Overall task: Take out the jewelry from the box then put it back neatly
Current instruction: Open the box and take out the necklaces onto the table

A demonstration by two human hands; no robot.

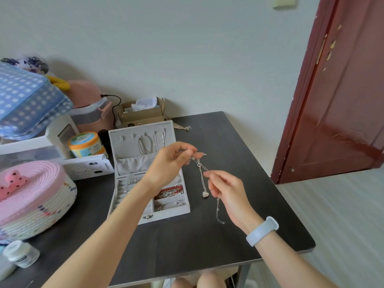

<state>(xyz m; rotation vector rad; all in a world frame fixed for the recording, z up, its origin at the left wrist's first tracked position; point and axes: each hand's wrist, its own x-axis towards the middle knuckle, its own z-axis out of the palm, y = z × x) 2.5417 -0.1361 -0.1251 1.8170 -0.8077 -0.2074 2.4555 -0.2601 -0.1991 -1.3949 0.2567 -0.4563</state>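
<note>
Both hands (172, 161) (227, 191) pinch a silver necklace (201, 175) beside the open jewelry box (145, 171).

Dark grey worktop (207, 242) with rounded corners stands against the wall. On it: an open white jewelry box (145, 173) near the middle, a pink-lidded woven basket (35, 196) at the left edge, a small white jar (20, 253) at the near left corner, and a cardboard box (141, 114) at the back by the wall
</note>
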